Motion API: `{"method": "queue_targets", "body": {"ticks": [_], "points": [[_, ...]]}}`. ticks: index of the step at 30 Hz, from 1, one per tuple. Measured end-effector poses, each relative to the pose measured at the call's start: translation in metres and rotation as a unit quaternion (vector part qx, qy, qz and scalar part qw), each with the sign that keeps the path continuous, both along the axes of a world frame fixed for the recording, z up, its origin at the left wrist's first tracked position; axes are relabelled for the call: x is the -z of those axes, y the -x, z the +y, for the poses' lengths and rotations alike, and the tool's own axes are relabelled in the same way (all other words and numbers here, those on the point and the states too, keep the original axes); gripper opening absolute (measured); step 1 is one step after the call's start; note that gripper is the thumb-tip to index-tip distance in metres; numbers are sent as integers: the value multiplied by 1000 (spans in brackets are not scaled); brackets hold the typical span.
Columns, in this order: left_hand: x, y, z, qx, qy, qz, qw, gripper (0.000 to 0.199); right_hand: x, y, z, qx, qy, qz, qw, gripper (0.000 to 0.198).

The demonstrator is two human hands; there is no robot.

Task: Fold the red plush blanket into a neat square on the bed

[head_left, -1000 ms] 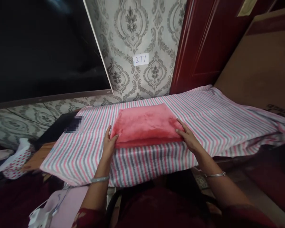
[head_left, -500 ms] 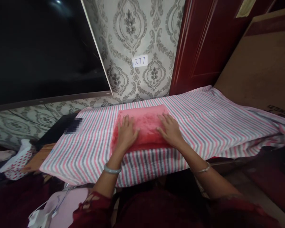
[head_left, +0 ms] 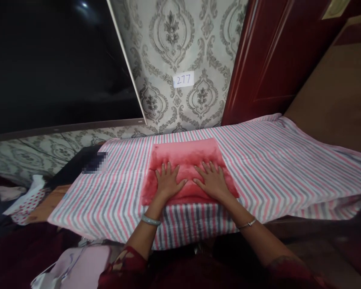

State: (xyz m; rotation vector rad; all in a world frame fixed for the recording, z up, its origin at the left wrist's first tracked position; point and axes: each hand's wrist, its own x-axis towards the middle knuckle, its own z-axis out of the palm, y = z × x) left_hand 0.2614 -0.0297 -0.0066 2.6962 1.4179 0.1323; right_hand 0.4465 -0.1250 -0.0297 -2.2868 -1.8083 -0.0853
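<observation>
A red, plush-looking piece of fabric (head_left: 186,150), roughly rectangular, lies flat on a striped cloth (head_left: 123,180) that covers the table. My left hand (head_left: 168,181) rests palm down on its left half, fingers spread. On the right half lies my right hand (head_left: 212,180), also flat with the fingers apart. Neither hand grips the fabric. Creases and darker patches show in the pile around the fingertips and along the near edge.
Behind the table is a patterned wall with a paper label reading 277 (head_left: 183,79). A large dark screen (head_left: 57,64) stands at left, a cardboard box (head_left: 337,92) at right. A pink item (head_left: 81,261) with a cable sits below left.
Both hands have slid towards me over the red fabric, from its far part to its nearer part. The fabric's far portion is now uncovered. The camera view has shifted slightly.
</observation>
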Motion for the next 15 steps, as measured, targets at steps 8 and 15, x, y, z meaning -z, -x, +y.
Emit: {"method": "queue_targets", "body": {"ticks": [8, 15], "points": [[-5, 6, -4, -6, 17, -15, 1000, 84, 4, 2, 0, -5, -6, 3, 1000, 61], [-53, -8, 31, -17, -14, -41, 999, 58, -44, -22, 33, -42, 13, 38, 998, 57]]}}
